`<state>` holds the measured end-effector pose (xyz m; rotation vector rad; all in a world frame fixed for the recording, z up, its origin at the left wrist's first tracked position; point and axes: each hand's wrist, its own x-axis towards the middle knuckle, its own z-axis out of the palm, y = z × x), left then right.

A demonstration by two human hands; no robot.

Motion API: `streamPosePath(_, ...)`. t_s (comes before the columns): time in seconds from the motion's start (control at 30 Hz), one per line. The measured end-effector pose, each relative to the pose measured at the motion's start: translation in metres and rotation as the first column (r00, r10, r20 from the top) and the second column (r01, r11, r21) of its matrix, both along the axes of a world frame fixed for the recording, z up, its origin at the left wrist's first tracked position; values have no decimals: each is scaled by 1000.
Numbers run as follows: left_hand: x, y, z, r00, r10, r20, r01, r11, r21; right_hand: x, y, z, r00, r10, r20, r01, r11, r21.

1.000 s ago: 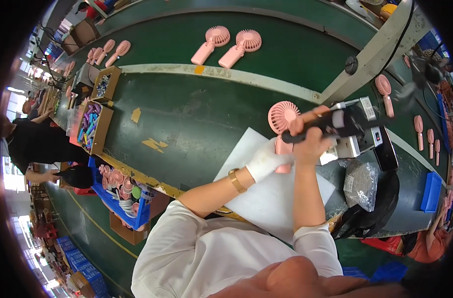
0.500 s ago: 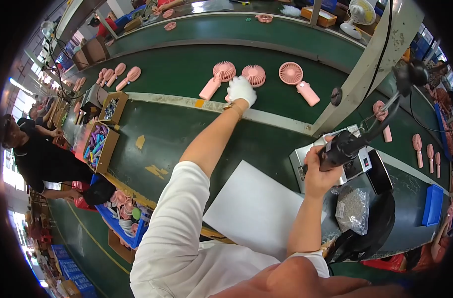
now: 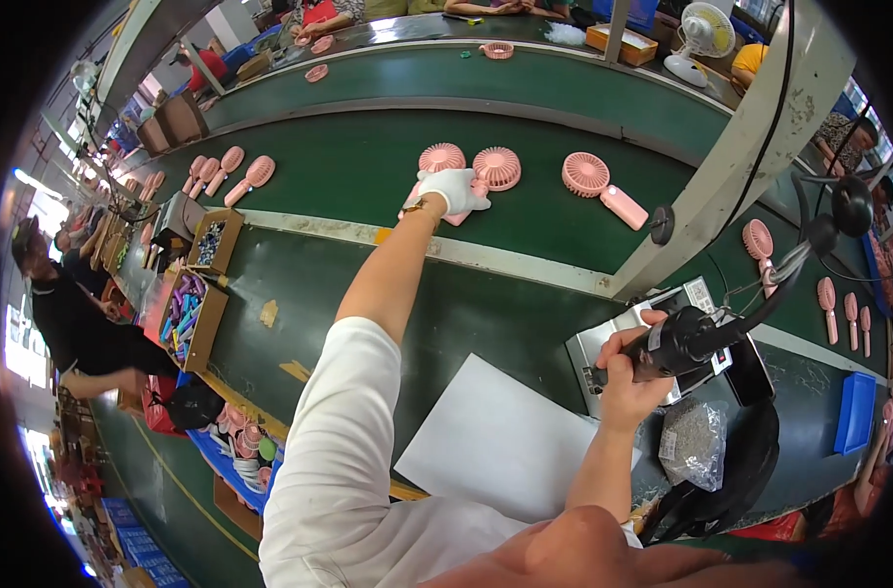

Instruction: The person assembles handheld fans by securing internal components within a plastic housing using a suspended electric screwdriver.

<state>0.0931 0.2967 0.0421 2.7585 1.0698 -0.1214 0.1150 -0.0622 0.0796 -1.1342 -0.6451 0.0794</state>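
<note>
My left hand (image 3: 450, 190), in a white glove, reaches forward onto the green conveyor. It is closed over the handle area of two pink handheld fans, the left fan (image 3: 441, 158) and the right fan (image 3: 496, 169); its palm side is hidden. Their round heads lie just beyond the glove. Farther right, another pink handheld fan (image 3: 586, 174) lies with its handle toward me. My bare right hand (image 3: 630, 382) grips a black electric screwdriver (image 3: 667, 345) hanging from a cable, above a silver device (image 3: 593, 345) on the workbench.
A white sheet (image 3: 505, 441) lies on the bench before me. Left are boxes of small parts (image 3: 206, 318) and a blue crate (image 3: 221, 456). A grey post (image 3: 730, 167) rises at right. A plastic bag (image 3: 691, 446) and blue tray (image 3: 855, 412) lie right. Several people work around.
My left hand has moved left along the conveyor, over the left fan's handle. My right hand still holds the screwdriver, now slightly lower in view. The view has shifted a little.
</note>
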Motion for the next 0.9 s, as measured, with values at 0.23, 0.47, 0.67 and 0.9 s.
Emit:
streamPosePath(0.23,-23,-17,-2,993,-116,24,109,976,188,0,0,5,1000,-2,15,2,999,-50)
streamPosePath(0.47,-64,-62,22,991,-133,27,132,990,41,4,0,3,997,77,-15,-76,996,46)
streamPosePath(0.67,-118,-120,-2,961,-189,201,143,964,223,2,-9,13,993,121,-10,-122,992,-15)
streamPosePath(0.9,-119,-220,-6,581,326,745,234,811,-537,-5,-5,4,995,97,-22,-98,995,-30)
